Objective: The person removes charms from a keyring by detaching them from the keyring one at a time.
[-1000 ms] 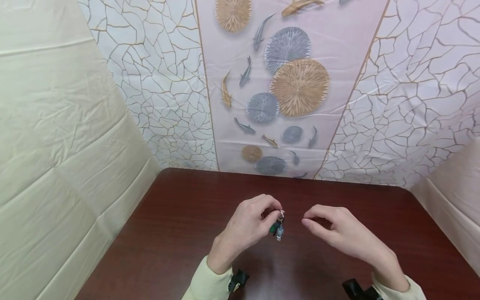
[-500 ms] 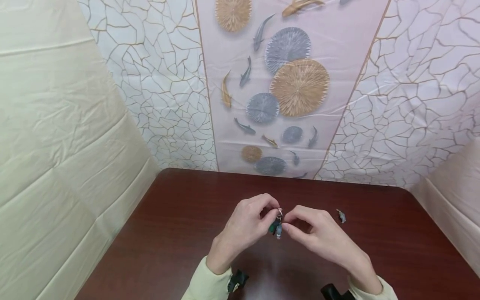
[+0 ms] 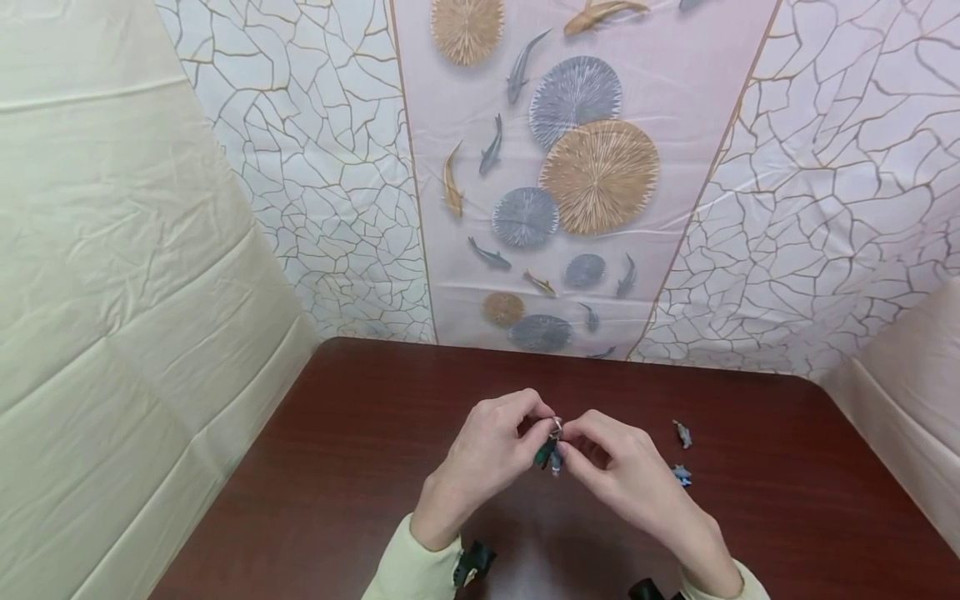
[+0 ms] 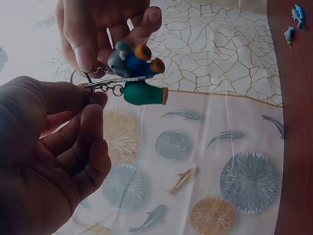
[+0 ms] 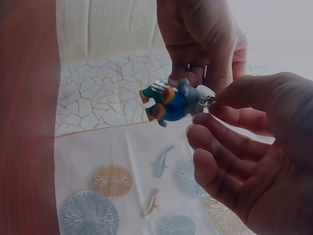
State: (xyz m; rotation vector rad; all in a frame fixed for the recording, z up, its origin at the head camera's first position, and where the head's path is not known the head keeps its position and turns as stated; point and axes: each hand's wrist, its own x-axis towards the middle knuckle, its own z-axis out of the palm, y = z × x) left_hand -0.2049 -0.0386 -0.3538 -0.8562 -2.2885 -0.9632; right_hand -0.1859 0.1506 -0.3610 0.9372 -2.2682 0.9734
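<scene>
My left hand pinches a metal key ring between thumb and forefinger, above the middle of the table. From the ring hang a grey elephant charm in blue, a green charm and a flat silver piece. My right hand meets it from the right. Its thumb and forefinger pinch the short chain by the elephant's head. Fingertips partly hide the ring in the head view.
Two small grey-blue figures, an upper one and a lower one, lie on the dark red-brown table to the right of my hands. A patterned cloth hangs behind the table's far edge.
My right hand has moved left from a spot apart and now pinches the elephant charm's chain. The two figures on the table have come into sight from behind it. The left hand barely moves.
</scene>
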